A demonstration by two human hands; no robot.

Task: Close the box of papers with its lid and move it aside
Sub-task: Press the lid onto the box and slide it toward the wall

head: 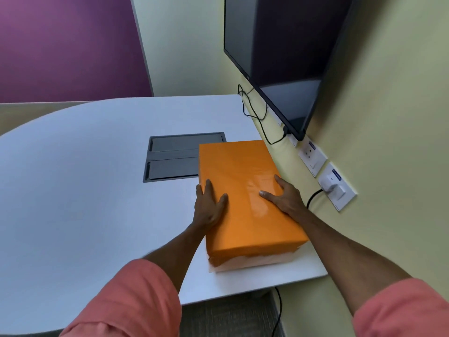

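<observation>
Salmon-pink sleeves [136,297] fill the lower corners of the frame, and two bare forearms reach up from them to an orange lid [243,190] seated on a pale box [252,262] right of centre. Left hand [210,205]: fingers spread and flat, palm against the lid's left edge, thumb lying on its top face. Right hand [283,194]: fingers spread wide, palm pressed flat on the top face near the right edge. Neither hand curls around anything; both only press on the lid. Only a narrow pale band of the box shows beneath the lid's near rim. Box and lid rest on a white table [85,190] near its right edge, just beside a yellow wall carrying sockets [313,156] and a dark screen [279,57]. Touching the lid's far left corner in the picture is a grey hatch [175,156] set into the table.
</observation>
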